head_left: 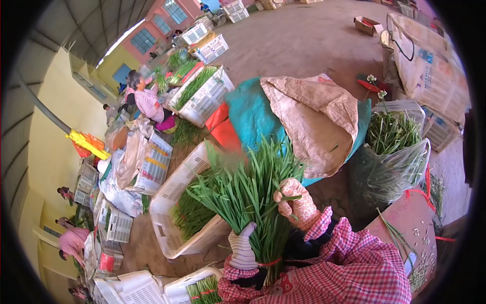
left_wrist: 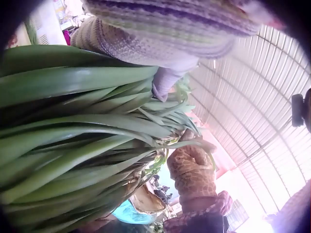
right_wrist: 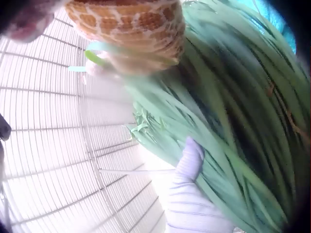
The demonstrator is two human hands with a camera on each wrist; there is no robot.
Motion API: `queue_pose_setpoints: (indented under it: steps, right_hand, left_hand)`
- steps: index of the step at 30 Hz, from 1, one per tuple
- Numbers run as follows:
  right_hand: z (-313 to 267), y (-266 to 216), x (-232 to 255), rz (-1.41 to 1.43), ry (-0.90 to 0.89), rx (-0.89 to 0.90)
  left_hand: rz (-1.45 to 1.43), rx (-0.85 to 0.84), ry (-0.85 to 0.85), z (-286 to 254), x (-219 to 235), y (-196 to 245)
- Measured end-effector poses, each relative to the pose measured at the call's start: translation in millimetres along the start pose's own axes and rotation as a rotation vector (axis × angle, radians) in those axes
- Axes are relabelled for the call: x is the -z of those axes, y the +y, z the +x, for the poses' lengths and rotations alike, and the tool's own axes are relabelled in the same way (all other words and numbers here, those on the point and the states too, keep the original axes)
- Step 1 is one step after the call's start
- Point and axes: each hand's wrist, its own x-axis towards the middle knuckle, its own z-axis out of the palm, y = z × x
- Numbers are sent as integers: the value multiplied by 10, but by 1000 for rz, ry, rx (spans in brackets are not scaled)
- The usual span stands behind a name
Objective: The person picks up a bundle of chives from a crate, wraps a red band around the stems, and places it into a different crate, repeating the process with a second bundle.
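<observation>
A large bunch of long flat green leaves that look like garlic chives [head_left: 258,187] stands upright before the person, with a red tie [head_left: 271,262] round its lower part. The left hand [head_left: 244,248], in a pale striped glove, grips the bunch from the side above the tie, its thumb [right_wrist: 190,160] lying along the leaves. At the bunch's other side, the right hand [head_left: 298,203], in a brown-patterned glove, has curled fingers and pinches a loose leaf [right_wrist: 97,58] that sticks out past the glove. In the left wrist view a leaf bends across the right hand [left_wrist: 192,165].
A white crate [head_left: 164,223] with more greens stands just beyond the bunch. Ahead lie a brown sack [head_left: 314,116] and teal sheeting [head_left: 255,114]. To the right are a plastic bag of greens [head_left: 390,162] and a reddish board [head_left: 405,218] with scraps. Tied bunches [head_left: 205,291] lie in front.
</observation>
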Motion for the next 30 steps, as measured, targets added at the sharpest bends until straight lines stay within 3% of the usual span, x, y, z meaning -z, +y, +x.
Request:
queue_pose_setpoints:
  steps: [5, 8, 11, 13, 15, 17, 18, 19, 21, 23, 24, 27, 29, 30]
  right_hand:
    - [35, -23, -52, -188, -54, 20]
    - [23, -101, -22, -149, -45, 8]
    - [-66, -470, 111, -193, -71, -38]
    - [-164, -801, 335, -423, -98, -45]
    - [-301, -1187, 644, -676, -320, -128]
    - [-401, -1531, 352, -1312, -288, -512]
    - [-398, -1573, 460, -1769, -566, -109]
    - [-479, -1606, 79, -2017, -321, -168]
    - [-414, -1621, -82, -1732, -412, 66]
    - [-350, -1415, -213, -1016, -305, -87]
    - [-274, -1279, -337, -1000, -367, 70]
    - [-12, -831, -555, -1261, -291, 110]
    - [181, -592, -600, -1558, -339, 423]
    - [240, -518, -621, -1628, -304, 438]
  left_hand:
    - [-7, 12, -5, 48, 81, -41]
    - [-56, 41, 0, 6, 22, 21]
    - [-136, 37, -44, -7, 14, 33]
    - [-140, 29, -38, -55, -56, 97]
    - [-148, 13, -22, -54, -9, 76]
    - [-78, 15, -7, 37, 111, -38]
    - [-55, 0, -4, -52, 3, 60]
    - [-59, 0, 3, -82, -26, 81]
    - [-37, -4, -13, -104, -80, 100]
    - [-18, -10, -14, -121, -90, 98]
    - [22, -21, -5, -113, -71, 77]
    - [6, -28, -6, -208, -190, 139]
    - [-46, -41, -19, -221, -198, 128]
    - [-45, -45, -14, -225, -184, 124]
